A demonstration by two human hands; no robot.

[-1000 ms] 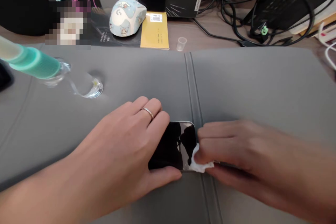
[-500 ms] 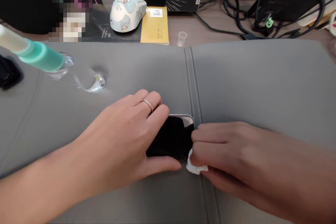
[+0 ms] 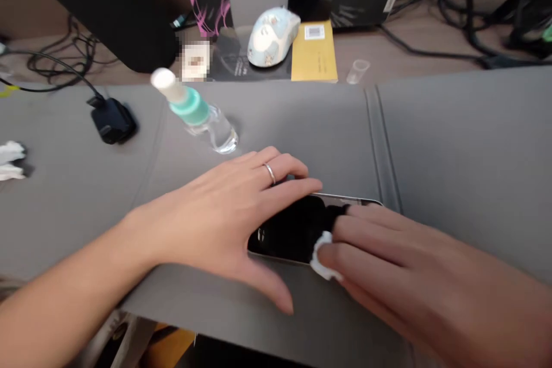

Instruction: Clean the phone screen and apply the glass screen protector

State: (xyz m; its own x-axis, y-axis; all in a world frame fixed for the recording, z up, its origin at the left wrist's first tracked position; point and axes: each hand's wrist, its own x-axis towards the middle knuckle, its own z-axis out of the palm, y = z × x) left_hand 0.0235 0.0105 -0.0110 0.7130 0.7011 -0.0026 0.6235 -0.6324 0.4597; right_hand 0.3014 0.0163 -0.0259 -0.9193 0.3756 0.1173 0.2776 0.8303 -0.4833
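Observation:
A black smartphone (image 3: 293, 230) lies screen up on a grey desk mat (image 3: 452, 138) near its front edge. My left hand (image 3: 233, 218), with a ring on one finger, rests flat on the phone's left part, fingers stretched out and thumb on the mat. My right hand (image 3: 388, 259) presses a small white wipe (image 3: 319, 254) onto the phone's right half with closed fingers. Most of the phone's right end is hidden under my right hand.
A clear bottle with a green collar and white cap (image 3: 194, 112) stands behind my left hand. A black adapter (image 3: 112, 121) and white scraps (image 3: 11, 160) lie far left. A patterned mouse (image 3: 271, 37), yellow packet (image 3: 314, 52), small clear cup (image 3: 357, 71) and cables sit at the back.
The view has swung left and down, showing the mat's front edge. My right hand has slid the wipe leftward over the screen. My left hand's fingers have spread further across the phone.

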